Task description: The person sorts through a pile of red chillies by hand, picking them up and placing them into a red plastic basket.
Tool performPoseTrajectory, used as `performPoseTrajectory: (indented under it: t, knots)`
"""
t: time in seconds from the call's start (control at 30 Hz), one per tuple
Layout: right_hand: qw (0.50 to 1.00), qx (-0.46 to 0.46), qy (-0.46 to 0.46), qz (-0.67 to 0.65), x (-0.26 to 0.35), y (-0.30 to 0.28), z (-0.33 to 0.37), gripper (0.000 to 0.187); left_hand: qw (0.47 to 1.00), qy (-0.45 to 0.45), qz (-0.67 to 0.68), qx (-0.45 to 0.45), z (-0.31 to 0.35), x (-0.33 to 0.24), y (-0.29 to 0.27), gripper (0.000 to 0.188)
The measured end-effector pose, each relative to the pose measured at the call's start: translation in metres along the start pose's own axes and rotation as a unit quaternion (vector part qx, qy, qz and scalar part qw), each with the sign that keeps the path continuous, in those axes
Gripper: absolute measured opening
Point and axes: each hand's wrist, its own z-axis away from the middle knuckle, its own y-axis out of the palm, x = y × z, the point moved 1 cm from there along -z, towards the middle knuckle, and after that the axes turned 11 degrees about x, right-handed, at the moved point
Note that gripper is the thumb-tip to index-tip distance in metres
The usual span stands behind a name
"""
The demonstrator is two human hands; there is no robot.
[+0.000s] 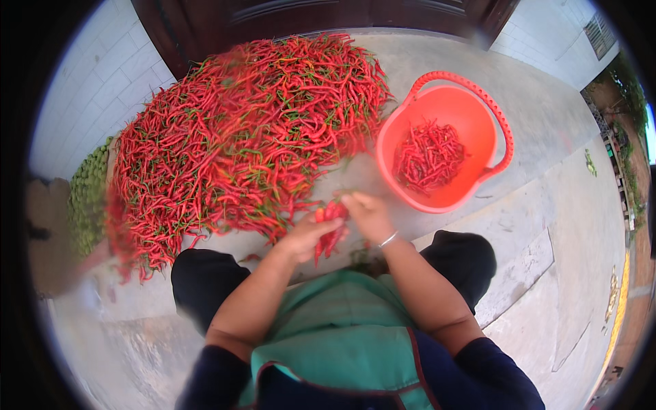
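Several red chili peppers (pixel 329 236) are bunched in my left hand (pixel 305 236), its fingers wrapped round them and their tips hanging down. Close against the top of the bunch is my right hand (pixel 370 217), fingers pinched together at the stem end. What that pinch holds is too small and blurred to make out. A large heap of red chili peppers with green stems (pixel 253 130) spreads over the floor ahead and to the left. Beyond my right hand stands a red-orange basket (pixel 471 113) with a raised handle, with red chili peppers (pixel 430 156) in its bottom.
Behind the heap is a dark brown door (pixel 287 20). A white tiled wall (pixel 109 82) rises at the left, with a pile of green produce (pixel 87 195) at its foot. My knees (pixel 461 263) flank my hands. Pale concrete floor (pixel 540 253) extends to the right.
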Motion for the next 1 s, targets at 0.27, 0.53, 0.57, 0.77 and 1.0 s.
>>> performPoseTrajectory:
  t: [0.27, 0.53, 0.57, 0.77, 1.0]
  knots:
    - [0.998, -0.005, 0.034, -0.056, 0.008, 0.001, 0.004, 0.018, 0.995, -0.022, 0.094, 0.011, -0.002, -0.002, 0.013, 0.016]
    - [0.840, -0.176, -0.101, 0.502, 0.015, -0.043, 0.007, 0.010, 0.993, -0.080, 0.076, -0.044, -0.033, 0.012, 0.018, 0.017]
    - [0.833, -0.229, -0.057, 0.500, 0.015, -0.060, 0.007, 0.010, 0.995, -0.070, 0.060, -0.048, -0.041, 0.007, 0.025, 0.018]
    - [0.929, -0.284, 0.040, 0.235, 0.019, -0.105, 0.025, 0.013, 0.994, 0.037, -0.099, -0.002, -0.143, -0.068, 0.084, 0.039]
    - [0.887, -0.072, 0.132, 0.437, -0.052, -0.054, 0.008, 0.012, 0.955, -0.037, -0.176, -0.235, -0.085, -0.004, -0.061, 0.024]
